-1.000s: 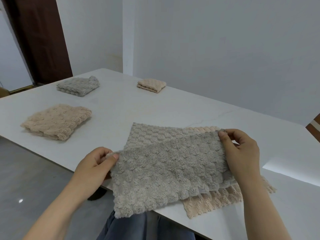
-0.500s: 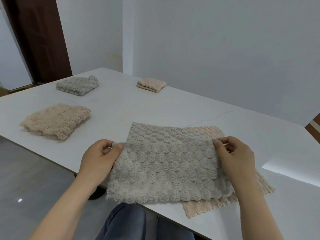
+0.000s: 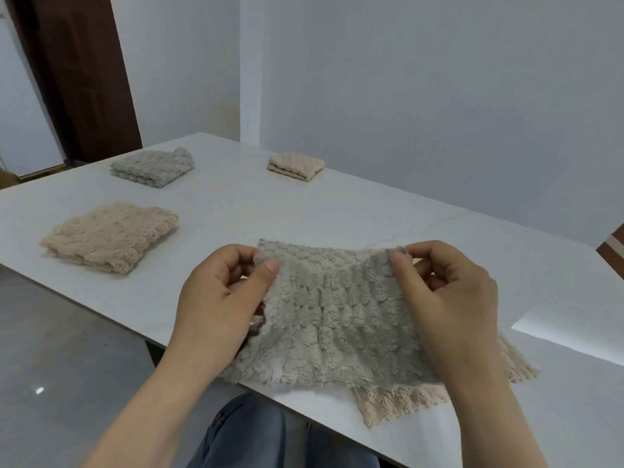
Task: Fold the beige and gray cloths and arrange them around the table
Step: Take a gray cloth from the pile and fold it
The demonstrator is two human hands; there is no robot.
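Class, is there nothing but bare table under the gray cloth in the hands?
No: a beige cloth lies under the gray cloth, showing past its near and right edges.

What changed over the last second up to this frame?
The left hand and right hand carried the near edge of the gray cloth forward over its far half, then drew closer together, so it now ripples between them. Both keep pinching it. The beige cloth beneath and the three folded cloths farther off stayed put.
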